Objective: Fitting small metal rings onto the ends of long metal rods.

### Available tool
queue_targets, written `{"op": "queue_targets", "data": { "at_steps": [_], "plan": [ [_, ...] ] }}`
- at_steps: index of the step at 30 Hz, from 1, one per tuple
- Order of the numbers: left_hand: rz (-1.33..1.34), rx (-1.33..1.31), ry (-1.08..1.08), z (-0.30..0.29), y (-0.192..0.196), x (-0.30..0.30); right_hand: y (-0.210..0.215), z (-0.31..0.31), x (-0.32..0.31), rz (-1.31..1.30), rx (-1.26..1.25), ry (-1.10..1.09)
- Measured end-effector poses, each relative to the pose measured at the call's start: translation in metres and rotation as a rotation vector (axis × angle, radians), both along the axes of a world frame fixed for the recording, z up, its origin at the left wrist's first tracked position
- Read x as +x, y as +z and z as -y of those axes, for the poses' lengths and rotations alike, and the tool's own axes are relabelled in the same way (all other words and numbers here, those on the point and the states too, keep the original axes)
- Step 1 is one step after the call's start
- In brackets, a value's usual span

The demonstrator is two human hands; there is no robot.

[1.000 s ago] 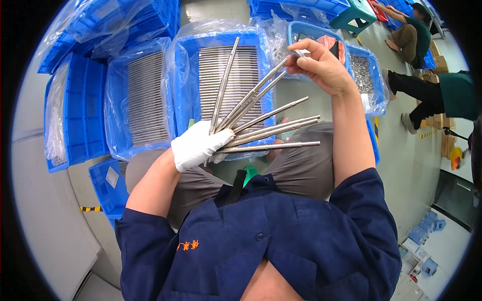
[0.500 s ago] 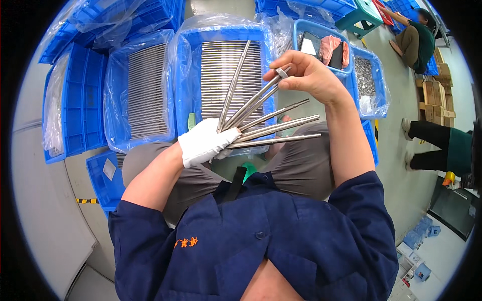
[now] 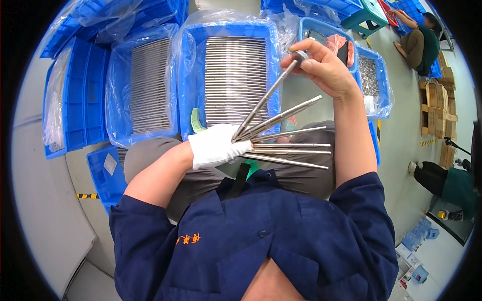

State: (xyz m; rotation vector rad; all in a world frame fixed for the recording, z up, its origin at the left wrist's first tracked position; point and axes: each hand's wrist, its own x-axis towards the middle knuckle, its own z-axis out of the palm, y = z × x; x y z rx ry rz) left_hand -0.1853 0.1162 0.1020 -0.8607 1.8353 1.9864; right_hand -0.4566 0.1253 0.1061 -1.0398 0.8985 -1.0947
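My left hand [image 3: 213,146], in a white glove, is closed round several thin metal rods [image 3: 286,112] that fan out to the right over my lap. One rod [image 3: 266,100] points up and right, its far end at the round metal ring gauge [image 3: 301,56] in my right hand. That bare right hand [image 3: 329,70] pinches the ring between thumb and fingers; whether the rod's tip sits inside it I cannot tell. Beyond the hands, a row of similar rods [image 3: 235,75] lies in a plastic-lined blue crate [image 3: 187,65].
To the left stand another lined crate of rods [image 3: 150,85] and a blue crate on its side [image 3: 85,95]. A blue bin [image 3: 304,25] holding a pink cloth and a bin of small metal parts [image 3: 369,75] are at right. Two people [image 3: 422,45] are farther right.
My right hand with the ring has moved up and right. The rod that stood steeply upright has come down, and the fanned rods have shifted right and lower with my left hand.
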Motion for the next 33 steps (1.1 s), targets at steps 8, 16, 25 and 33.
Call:
{"op": "queue_targets", "data": {
  "at_steps": [8, 16, 25, 33],
  "plan": [
    [-0.013, -0.162, -0.093, 0.000, -0.002, 0.000, 0.004, -0.003, 0.005, 0.081, -0.048, 0.125],
    [0.005, -0.086, -0.122, -0.003, -0.002, -0.003, 0.010, -0.005, 0.014, -0.201, 0.017, 0.226],
    [0.045, 0.063, -0.018, 0.004, -0.009, 0.000, 0.015, -0.004, -0.036, 0.003, -0.053, -0.300],
    [0.180, -0.386, 0.321, 0.073, -0.020, -0.008, 0.023, -0.013, -0.012, 0.048, -0.054, -0.396]
  ]
}}
